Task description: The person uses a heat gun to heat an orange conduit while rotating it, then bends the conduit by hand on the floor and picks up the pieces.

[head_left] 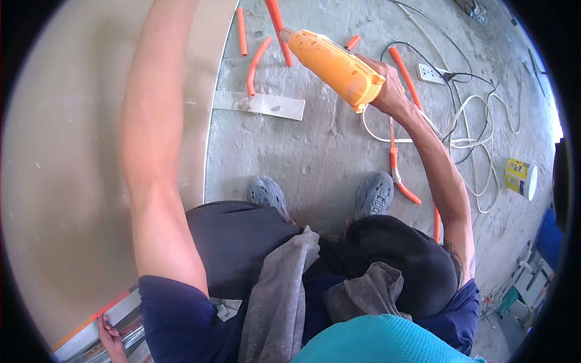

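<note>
My right hand (390,91) is wrapped round the grip of an orange heat gun (336,68), whose body hides part of my fingers. The gun's metal nozzle points up and to the left. Right by that nozzle, an orange plastic pipe (277,24) slants across and runs out past the upper edge. My left forearm (154,103) stretches forward over a large beige board, and the hand lies beyond the picture's top edge. Cut pieces of the same pipe, one straight (242,31) and one curved (257,65), lie on the floor close to the board.
A beige board (72,151) covers the left side. A pale flat strip (260,105) lies on the concrete floor. To the right are a white power strip (431,73), looped cables (478,142), more orange pipe (407,75) and a yellow-white tub (520,178). Another person's hand (110,339) shows lower left.
</note>
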`<state>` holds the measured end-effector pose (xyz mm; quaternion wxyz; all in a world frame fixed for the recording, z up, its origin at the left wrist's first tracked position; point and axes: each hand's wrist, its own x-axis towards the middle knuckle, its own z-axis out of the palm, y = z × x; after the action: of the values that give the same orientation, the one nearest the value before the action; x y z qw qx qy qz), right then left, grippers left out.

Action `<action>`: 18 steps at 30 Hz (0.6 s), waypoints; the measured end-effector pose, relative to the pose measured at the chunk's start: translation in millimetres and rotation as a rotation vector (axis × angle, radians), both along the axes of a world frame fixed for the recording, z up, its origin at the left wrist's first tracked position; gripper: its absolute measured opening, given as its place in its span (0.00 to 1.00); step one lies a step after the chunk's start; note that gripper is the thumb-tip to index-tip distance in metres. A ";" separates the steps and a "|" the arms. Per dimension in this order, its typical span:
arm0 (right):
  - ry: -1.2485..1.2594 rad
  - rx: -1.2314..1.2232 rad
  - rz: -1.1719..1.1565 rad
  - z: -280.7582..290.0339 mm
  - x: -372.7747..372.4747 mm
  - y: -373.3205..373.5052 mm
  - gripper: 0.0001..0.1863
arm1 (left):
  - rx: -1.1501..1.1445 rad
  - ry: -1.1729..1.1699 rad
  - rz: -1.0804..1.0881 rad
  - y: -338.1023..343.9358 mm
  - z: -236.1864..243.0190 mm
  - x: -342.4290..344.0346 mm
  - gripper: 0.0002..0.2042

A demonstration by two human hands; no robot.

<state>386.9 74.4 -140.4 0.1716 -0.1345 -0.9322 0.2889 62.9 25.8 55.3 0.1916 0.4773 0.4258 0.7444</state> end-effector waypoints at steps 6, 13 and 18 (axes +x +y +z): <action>0.175 0.010 0.008 34.4 -2.0 13.6 0.20 | -0.023 -0.025 -0.039 -3.5 -9.3 -2.7 0.14; 0.334 0.152 0.036 64.2 4.4 26.6 0.22 | -0.008 -0.036 -0.103 2.3 -11.9 -0.8 0.17; 0.115 -0.118 0.034 27.3 1.5 18.0 0.25 | -0.055 0.009 -0.038 -7.0 -7.1 -5.5 0.18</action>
<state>388.4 92.4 -113.2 0.2117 -0.1119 -0.9044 0.3532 57.4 18.7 48.2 0.2169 0.4830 0.4378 0.7266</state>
